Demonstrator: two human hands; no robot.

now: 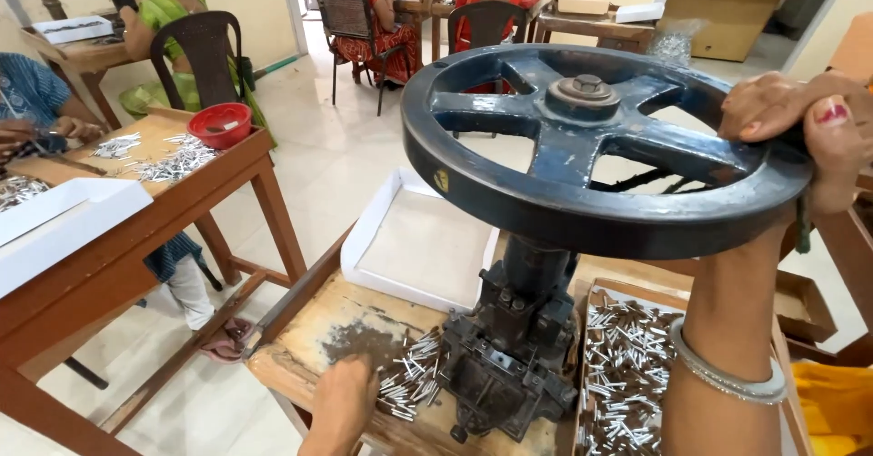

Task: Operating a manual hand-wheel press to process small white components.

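Note:
My right hand (800, 124) grips the right rim of a large dark blue handwheel (564, 147) on top of a black hand press (509, 347). A silver bangle circles that wrist. My left hand (346, 397) rests low on the worn wooden bench (318, 329), fingers on a pile of small silver metal pins (409, 385) just left of the press base. Whether the fingers hold a pin is hidden.
A wooden tray of several silver pins (627, 374) lies right of the press. A white shallow box (418, 247) lies behind it. At left stands a wooden table (182, 192) with a red bowl (219, 124) and a co-worker's hands (45, 133). People sit on chairs farther back.

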